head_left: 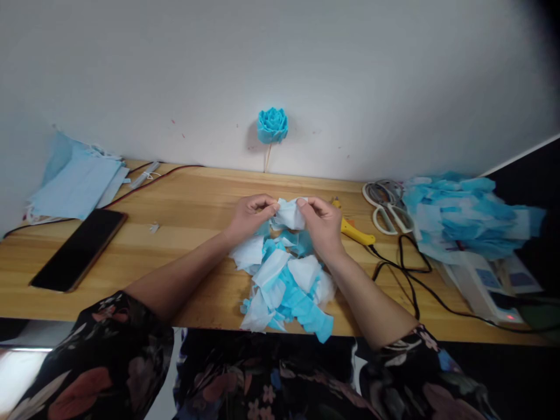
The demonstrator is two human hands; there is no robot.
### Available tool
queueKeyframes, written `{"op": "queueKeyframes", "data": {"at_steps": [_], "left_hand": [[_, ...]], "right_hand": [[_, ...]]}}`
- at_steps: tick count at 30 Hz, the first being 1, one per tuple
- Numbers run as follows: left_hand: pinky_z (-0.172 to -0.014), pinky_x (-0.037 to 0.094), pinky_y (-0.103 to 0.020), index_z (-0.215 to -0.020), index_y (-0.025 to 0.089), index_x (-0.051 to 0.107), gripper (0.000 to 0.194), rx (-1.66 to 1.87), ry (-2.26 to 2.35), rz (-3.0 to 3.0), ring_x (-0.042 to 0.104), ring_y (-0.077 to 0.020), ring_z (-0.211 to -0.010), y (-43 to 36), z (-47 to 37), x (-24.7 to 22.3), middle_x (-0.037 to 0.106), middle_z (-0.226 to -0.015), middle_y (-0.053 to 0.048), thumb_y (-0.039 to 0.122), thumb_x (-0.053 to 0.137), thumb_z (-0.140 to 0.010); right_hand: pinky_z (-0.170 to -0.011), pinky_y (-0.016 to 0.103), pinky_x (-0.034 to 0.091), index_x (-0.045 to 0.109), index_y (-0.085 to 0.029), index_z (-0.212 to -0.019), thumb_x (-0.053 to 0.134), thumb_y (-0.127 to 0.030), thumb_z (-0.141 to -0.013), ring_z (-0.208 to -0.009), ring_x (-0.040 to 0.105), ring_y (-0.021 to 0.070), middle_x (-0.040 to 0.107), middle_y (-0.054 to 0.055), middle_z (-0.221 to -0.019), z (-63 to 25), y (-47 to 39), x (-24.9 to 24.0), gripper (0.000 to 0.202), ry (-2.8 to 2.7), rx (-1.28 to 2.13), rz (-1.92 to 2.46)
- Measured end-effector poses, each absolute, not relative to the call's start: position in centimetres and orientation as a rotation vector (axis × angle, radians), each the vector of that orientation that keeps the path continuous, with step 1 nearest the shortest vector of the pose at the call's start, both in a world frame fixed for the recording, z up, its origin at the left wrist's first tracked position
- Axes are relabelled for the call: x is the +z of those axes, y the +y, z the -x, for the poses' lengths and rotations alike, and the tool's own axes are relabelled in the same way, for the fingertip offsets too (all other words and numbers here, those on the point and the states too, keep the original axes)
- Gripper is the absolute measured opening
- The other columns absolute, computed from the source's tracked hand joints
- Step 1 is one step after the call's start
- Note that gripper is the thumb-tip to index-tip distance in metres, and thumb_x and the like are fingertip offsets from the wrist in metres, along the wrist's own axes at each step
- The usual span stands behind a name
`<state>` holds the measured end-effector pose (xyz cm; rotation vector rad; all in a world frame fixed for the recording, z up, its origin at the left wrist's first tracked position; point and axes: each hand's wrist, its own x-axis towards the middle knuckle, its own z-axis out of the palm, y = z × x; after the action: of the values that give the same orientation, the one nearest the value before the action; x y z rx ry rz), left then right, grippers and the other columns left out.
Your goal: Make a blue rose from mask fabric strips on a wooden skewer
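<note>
Between my two hands a small white piece of mask fabric (289,214) is stretched out. My left hand (254,214) pinches its left edge, and my right hand (321,220) pinches the right edge. Just below lies a loose heap of blue and white fabric pieces (284,286), close to the table's front edge. A yellow glue gun (356,232) rests beside my right hand, partly hidden by it. Behind my hands, a blue fabric rose (273,125) on a thin stick leans against the wall.
Face masks (79,181) are stacked at the far left, near a black phone (81,251). White-handled scissors (387,213) lie right, beside a big pile of blue fabric pieces (468,216). A black cable (411,271) curls toward a white power strip (485,286) with a red light.
</note>
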<state>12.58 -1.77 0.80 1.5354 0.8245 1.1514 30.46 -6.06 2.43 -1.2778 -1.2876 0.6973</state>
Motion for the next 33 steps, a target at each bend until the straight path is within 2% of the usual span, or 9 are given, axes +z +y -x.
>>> {"op": "queueKeyframes", "data": {"at_steps": [3, 6, 9, 12, 16, 21, 27, 30, 33], "left_hand": [[-0.068, 0.047, -0.025, -0.074, 0.017, 0.069, 0.032, 1.173, 0.833, -1.549, 0.058, -0.0124, -0.068, -1.9, -12.6, 0.9, 0.067, -0.072, -0.001, 0.047, 0.074, -0.082], [-0.065, 0.046, -0.025, -0.075, 0.017, 0.068, 0.033, 1.186, 0.857, -1.545, 0.056, -0.0129, -0.067, -1.9, -12.5, 1.1, 0.065, -0.071, -0.001, 0.049, 0.073, -0.082], [-0.064, 0.045, -0.026, -0.076, 0.018, 0.065, 0.035, 1.18, 0.872, -1.53, 0.054, -0.0132, -0.066, -1.9, -12.3, 1.4, 0.062, -0.071, 0.0, 0.052, 0.072, -0.083], [-0.068, 0.046, -0.027, -0.078, 0.019, 0.063, 0.038, 1.166, 0.871, -1.543, 0.054, -0.0144, -0.07, -1.9, -12.1, 1.7, 0.061, -0.074, 0.0, 0.056, 0.067, -0.086], [-0.074, 0.048, -0.029, -0.078, 0.019, 0.061, 0.047, 1.094, 0.828, -1.581, 0.056, -0.0164, -0.077, -1.8, -12.0, 1.7, 0.06, -0.078, -0.002, 0.063, 0.056, -0.091], [-0.065, 0.044, -0.026, -0.079, 0.017, 0.063, 0.044, 0.958, 0.757, -1.547, 0.055, -0.0141, -0.069, -1.7, -12.3, 1.3, 0.06, -0.074, 0.0, 0.061, 0.072, -0.08], [-0.062, 0.041, -0.025, -0.072, 0.017, 0.062, 0.036, 0.961, 0.829, -1.665, 0.054, -0.0136, -0.067, -1.8, -12.2, 1.3, 0.06, -0.069, 0.0, 0.05, 0.07, -0.084], [-0.065, 0.042, -0.026, -0.071, 0.017, 0.063, 0.033, 0.948, 0.845, -1.761, 0.056, -0.0151, -0.069, -1.9, -12.2, 1.5, 0.062, -0.07, -0.001, 0.047, 0.068, -0.085], [-0.064, 0.042, -0.027, -0.073, 0.018, 0.064, 0.03, 0.956, 0.843, -1.797, 0.056, -0.0154, -0.068, -1.8, -12.1, 1.4, 0.063, -0.07, -0.001, 0.044, 0.065, -0.086]], "right_hand": [[-0.054, 0.026, 0.041, 0.06, -0.022, -0.064, 0.069, -0.051, -0.083, -0.057, 0.046, 0.0132, 0.052, -0.003, -0.059, -29.9, -6.1, 2.5, 0.036, -1.162, 0.777, 1.291], [-0.053, 0.026, 0.042, 0.06, -0.022, -0.064, 0.07, -0.052, -0.081, -0.056, 0.047, 0.0134, 0.053, -0.003, -0.059, -30.1, -5.9, 2.6, 0.035, -1.169, 0.883, 1.296], [-0.054, 0.026, 0.045, 0.069, -0.022, -0.076, 0.074, -0.049, -0.078, -0.06, 0.053, 0.0144, 0.061, -0.002, -0.064, -30.6, -5.5, 2.5, 0.027, -1.252, 0.96, 1.27], [-0.058, 0.027, 0.048, 0.072, -0.023, -0.09, 0.075, -0.048, -0.076, -0.063, 0.056, 0.015, 0.064, -0.002, -0.069, -31.0, -5.3, 2.4, 0.029, -1.302, 0.959, 1.246], [-0.063, 0.028, 0.05, 0.071, -0.023, -0.089, 0.072, -0.049, -0.079, -0.067, 0.058, 0.0153, 0.066, -0.001, -0.073, -31.0, -5.1, 2.2, 0.028, -1.309, 0.84, 1.256], [-0.065, 0.029, 0.05, 0.071, -0.023, -0.09, 0.068, -0.045, -0.083, -0.067, 0.06, 0.0156, 0.066, -0.001, -0.073, -30.9, -5.3, 2.1, 0.024, -1.349, 0.791, 1.276], [-0.078, 0.033, 0.054, 0.075, -0.024, -0.099, 0.071, -0.04, -0.083, -0.083, 0.068, 0.0192, 0.078, 0.004, -0.1, -31.0, -5.7, 3.0, 0.023, -1.574, 0.675, 1.3], [-0.081, 0.034, 0.052, 0.073, -0.023, -0.086, 0.068, -0.039, -0.085, -0.082, 0.067, 0.0197, 0.077, 0.003, -0.089, -31.1, -5.8, 3.2, 0.017, -1.615, 0.579, 1.298], [-0.072, 0.031, 0.05, 0.07, -0.023, -0.078, 0.064, -0.041, -0.087, -0.073, 0.063, 0.0177, 0.072, 0.001, -0.076, -31.2, -5.7, 3.2, 0.021, -1.55, 0.596, 1.316]]}}
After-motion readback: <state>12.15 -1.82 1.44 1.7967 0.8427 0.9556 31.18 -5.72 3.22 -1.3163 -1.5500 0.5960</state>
